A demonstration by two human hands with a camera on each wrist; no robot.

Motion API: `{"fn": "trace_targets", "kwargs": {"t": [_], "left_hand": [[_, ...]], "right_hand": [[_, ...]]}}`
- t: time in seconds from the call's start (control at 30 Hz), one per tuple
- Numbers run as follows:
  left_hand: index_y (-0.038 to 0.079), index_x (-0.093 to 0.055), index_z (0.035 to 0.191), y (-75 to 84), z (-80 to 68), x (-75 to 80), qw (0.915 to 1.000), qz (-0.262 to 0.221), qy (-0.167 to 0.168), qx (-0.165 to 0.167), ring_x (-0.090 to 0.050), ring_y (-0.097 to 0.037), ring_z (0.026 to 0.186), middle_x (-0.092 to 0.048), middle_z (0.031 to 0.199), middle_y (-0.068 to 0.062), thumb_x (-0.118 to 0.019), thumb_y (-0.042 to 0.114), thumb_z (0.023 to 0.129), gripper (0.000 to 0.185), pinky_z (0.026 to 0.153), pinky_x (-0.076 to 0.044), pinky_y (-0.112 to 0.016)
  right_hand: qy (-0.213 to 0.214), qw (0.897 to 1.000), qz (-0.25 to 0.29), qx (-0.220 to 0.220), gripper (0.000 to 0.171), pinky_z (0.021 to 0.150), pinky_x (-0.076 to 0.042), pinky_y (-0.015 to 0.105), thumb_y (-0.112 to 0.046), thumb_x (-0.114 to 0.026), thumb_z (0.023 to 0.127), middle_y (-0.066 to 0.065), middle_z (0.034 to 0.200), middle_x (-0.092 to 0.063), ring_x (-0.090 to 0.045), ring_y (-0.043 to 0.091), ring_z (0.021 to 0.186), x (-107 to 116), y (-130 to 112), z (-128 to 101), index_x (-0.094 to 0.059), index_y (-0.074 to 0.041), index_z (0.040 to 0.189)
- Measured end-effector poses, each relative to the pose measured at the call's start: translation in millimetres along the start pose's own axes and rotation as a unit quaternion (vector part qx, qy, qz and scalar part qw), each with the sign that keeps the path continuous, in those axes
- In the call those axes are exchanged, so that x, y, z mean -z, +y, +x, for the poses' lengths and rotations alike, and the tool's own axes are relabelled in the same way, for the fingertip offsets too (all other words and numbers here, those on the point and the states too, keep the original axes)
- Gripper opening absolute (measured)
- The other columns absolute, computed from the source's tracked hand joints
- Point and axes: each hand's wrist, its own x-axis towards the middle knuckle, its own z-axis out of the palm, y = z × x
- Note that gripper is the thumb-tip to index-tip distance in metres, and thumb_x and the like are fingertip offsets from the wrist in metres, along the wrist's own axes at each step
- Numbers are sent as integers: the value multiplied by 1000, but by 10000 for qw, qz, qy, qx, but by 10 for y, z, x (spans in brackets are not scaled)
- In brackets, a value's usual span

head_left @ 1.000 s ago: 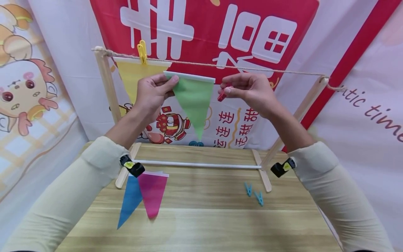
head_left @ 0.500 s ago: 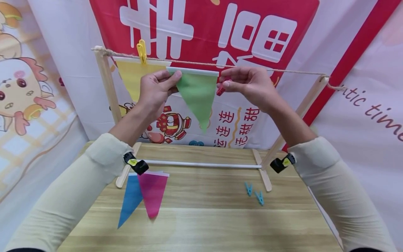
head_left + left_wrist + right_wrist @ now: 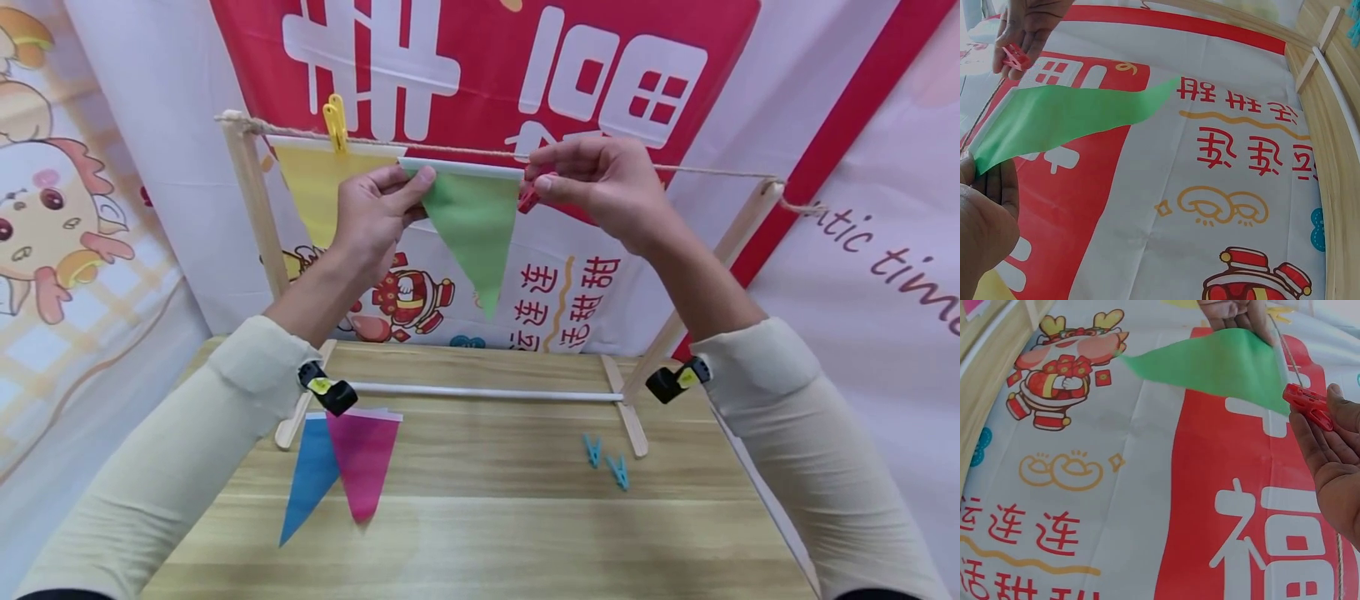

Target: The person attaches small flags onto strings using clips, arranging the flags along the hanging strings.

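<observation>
A green triangular pennant (image 3: pixel 474 221) with a white top edge hangs point-down just below the string (image 3: pixel 465 151). My left hand (image 3: pixel 378 212) pinches its upper left corner, thumb in front and fingers behind. At the other top corner, my right hand (image 3: pixel 600 187) pinches a red clothespin (image 3: pixel 1309 406) between thumb and fingers. In the right wrist view the clothespin's end is right at the pennant's corner and the string. A yellow pennant (image 3: pixel 307 179) hangs on the string at left, clipped by a yellow clothespin (image 3: pixel 335 123), partly behind my left hand.
Wooden posts (image 3: pixel 255 200) carry the string, with a white rod (image 3: pixel 480 392) joining their feet. Blue (image 3: pixel 307 479) and pink (image 3: pixel 365 462) pennants overlap on the wooden table (image 3: pixel 495 542). Two light-blue clothespins (image 3: pixel 592 451) lie at right. A printed cloth (image 3: pixel 480 100) hangs behind.
My left hand has raised the green pennant slightly up and right, closer to the string. My right hand has lifted the red clothespin up to the pennant's right corner.
</observation>
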Motion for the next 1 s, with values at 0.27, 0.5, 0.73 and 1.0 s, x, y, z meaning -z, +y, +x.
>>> {"fn": "trace_targets", "kwargs": {"t": [0.27, 0.5, 0.73, 1.0], "left_hand": [[7, -82, 133, 3, 29, -37, 10000, -4, -21, 12, -83, -23, 114, -83, 136, -9, -82, 23, 102, 35, 110, -65, -35], [6, -82, 135, -27, 42, -34, 9999, -74, -8, -86, -83, -22, 114, -82, 136, -9, -82, 22, 103, 35, 110, -65, -35], [6, -81, 135, -72, 69, -56, 9997, -192, -63, -136, -82, -22, 114, -82, 136, -10, -81, 21, 104, 35, 111, -65, -35], [6, -82, 134, -84, 79, -58, 9993, -281, -66, -225, -81, -24, 114, -81, 137, -11, -81, 21, 104, 33, 111, -65, -35]], "right_hand": [[112, 9998, 179, -24, 35, 108, -64, 26, -20, -82, 105, 5, 129, -85, -82, 17, 121, -9, -146, 90, -80, -9, 138], [167, 9993, 165, 281, 29, 107, -65, 25, -18, -80, 106, 7, 127, -85, -83, 18, 118, -36, -227, 197, -81, -8, 134], [301, 9966, 279, 710, 26, 107, -66, 27, -13, -76, 108, 10, 123, -84, -83, 20, 116, -39, -288, 291, -81, -3, 132], [531, 9954, -207, 765, 26, 109, -65, 29, -17, -76, 109, 12, 127, -84, -82, 19, 118, -118, -400, 437, -82, -4, 130]]}}
